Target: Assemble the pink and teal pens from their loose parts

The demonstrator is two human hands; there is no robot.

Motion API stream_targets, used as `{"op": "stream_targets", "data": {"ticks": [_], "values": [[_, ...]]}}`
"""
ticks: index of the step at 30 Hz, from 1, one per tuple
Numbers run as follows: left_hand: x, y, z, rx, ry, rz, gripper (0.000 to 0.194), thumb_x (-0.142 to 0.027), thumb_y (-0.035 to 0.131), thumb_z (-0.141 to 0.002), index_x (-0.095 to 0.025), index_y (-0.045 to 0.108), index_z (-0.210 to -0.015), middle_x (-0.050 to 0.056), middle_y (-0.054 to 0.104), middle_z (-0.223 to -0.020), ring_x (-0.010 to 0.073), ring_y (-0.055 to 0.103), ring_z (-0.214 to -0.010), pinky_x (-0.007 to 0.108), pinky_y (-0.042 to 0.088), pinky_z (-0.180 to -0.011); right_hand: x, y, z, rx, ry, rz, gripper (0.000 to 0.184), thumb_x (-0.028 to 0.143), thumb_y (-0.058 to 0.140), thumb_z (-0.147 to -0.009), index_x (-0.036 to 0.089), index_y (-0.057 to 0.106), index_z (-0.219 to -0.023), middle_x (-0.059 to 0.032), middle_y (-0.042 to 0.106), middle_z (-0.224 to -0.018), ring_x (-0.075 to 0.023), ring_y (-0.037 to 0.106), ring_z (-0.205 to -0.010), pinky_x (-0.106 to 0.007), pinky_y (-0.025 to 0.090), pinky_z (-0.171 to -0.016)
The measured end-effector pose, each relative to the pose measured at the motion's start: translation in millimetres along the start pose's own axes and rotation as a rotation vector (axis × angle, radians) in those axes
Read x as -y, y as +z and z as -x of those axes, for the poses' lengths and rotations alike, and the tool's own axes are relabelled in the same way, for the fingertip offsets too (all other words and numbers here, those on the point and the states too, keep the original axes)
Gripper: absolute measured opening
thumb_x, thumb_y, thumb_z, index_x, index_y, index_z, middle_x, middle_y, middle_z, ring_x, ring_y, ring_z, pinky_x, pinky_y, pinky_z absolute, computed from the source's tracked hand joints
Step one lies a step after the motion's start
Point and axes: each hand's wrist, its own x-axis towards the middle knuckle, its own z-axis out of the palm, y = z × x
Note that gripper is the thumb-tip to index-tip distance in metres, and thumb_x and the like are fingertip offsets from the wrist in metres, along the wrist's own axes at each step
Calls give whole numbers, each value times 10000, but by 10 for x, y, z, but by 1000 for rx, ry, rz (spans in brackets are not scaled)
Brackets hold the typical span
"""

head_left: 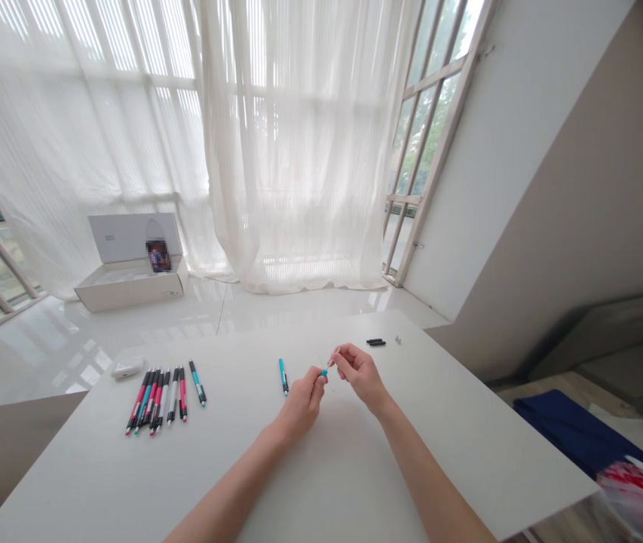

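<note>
White table | left hand pinching teal pen barrel | right hand pinched, just beside

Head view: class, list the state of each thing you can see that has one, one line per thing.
Left hand: closed on a small teal pen part
Right hand: raised, fingertips beside that part
Teal pen: lying alone on the table
Row of pens: lying side by side
White box: open, lid upright
White curtain: drawn
</note>
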Motion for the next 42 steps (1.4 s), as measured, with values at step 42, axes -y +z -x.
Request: {"op": "stream_targets", "data": {"ticks": [42], "values": [[3,-14,-11,5,-76,111,501,-598,272,-903,-172,511,-788,-65,369,-528,88,315,-493,230,291,-528,60,-55,8,141,18,18,269,456,611,-791,189,643,-779,-21,644,-729,-83,385,-478,-244,335,-450]]}}
